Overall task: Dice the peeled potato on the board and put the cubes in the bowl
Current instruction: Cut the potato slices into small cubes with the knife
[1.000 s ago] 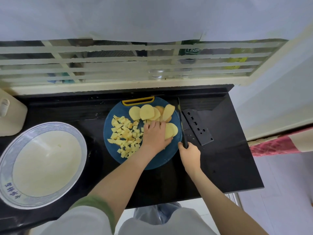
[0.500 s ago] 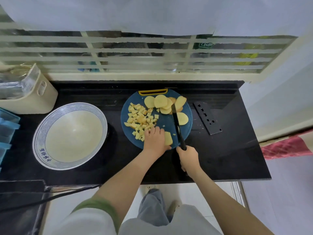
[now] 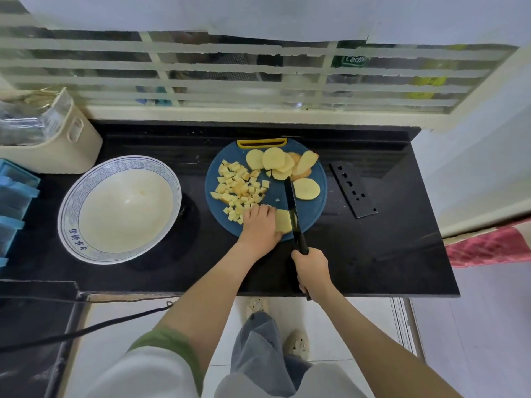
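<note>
A round blue cutting board (image 3: pixel 311 209) lies on the black counter. Several potato cubes (image 3: pixel 240 189) are piled on its left half, and several potato slices (image 3: pixel 280 163) overlap at its far side, with one slice (image 3: pixel 307 188) lying apart. My left hand (image 3: pixel 258 226) presses down on a potato slice (image 3: pixel 283 221) at the board's near edge. My right hand (image 3: pixel 311 270) grips the handle of a black knife (image 3: pixel 293 208), whose blade lies along the right side of that slice. A white bowl with a blue rim (image 3: pixel 86 182) stands left of the board with nothing in it.
A black knife sheath with holes (image 3: pixel 353 191) lies right of the board. A cream basket (image 3: pixel 57 145) and blue containers (image 3: pixel 14 196) sit at the far left. A window ledge runs behind the counter. A cable (image 3: pixel 86 330) hangs below the counter edge.
The view has pulled back. My left hand drew one slice to the board's near edge, and my right hand brought the knife from the board's right rim onto that slice.
</note>
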